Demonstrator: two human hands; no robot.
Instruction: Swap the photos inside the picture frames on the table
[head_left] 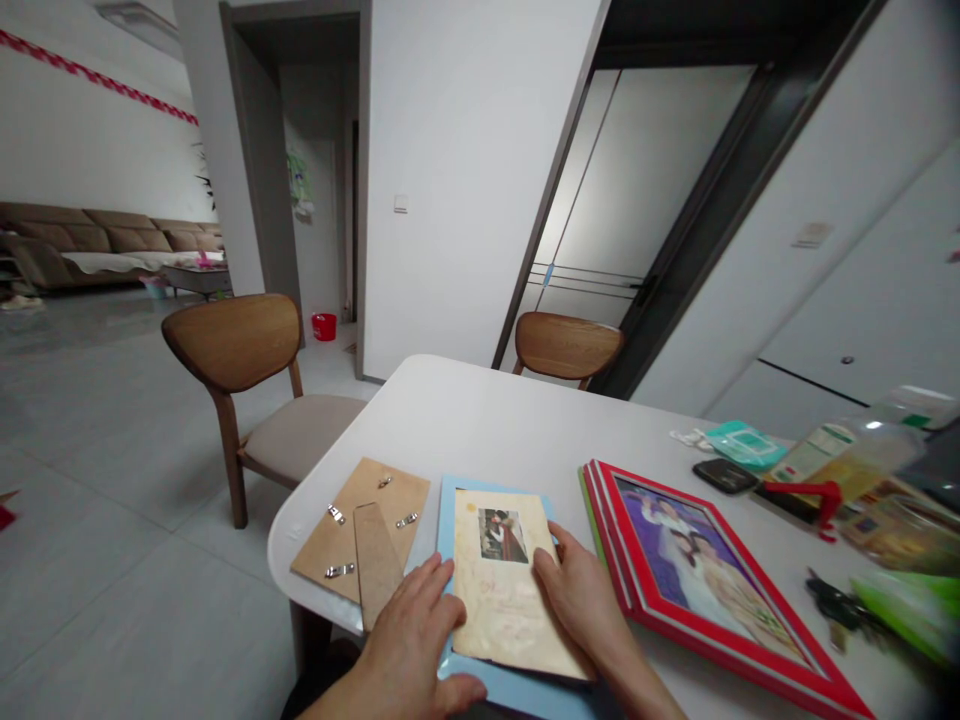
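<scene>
So the left hand [420,630] is spread loosely with the thumb apart, resting on the near left side of a light blue frame [447,535]. The right hand [581,590] has its thumb on top of a yellowed sheet with a small photo [502,590] and its fingers curled at the sheet's right edge. The sheet lies over the frame, on the white worktop [480,420]. Left of that is a brown backing board [337,540] with metal clips (four that I can see). On the right are stacked red frames [720,590], then a black phone [725,476].
</scene>
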